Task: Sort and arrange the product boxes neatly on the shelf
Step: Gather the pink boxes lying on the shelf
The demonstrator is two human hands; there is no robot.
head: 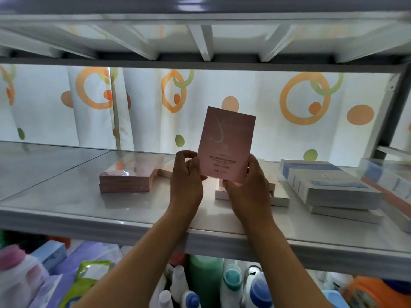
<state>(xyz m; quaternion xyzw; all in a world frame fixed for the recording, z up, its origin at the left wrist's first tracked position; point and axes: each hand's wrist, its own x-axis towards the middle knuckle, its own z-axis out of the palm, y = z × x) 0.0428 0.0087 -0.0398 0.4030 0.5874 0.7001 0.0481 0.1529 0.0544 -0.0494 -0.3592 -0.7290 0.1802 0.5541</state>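
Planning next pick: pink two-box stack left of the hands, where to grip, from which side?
Judging by pose, take the pink stack across its long left and right edges, coming from the front of the shelf. It lies flat, near end facing out, with bare shelf either side.

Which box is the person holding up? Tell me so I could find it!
Look at the glossy white shelf before the circle-patterned curtain. Above its middle, the left hand and right hand grip the pink box. It alone stands upright; the rest lie flat.

Patterned curtain [255, 90] behind; bottles [231, 283] on lower level.
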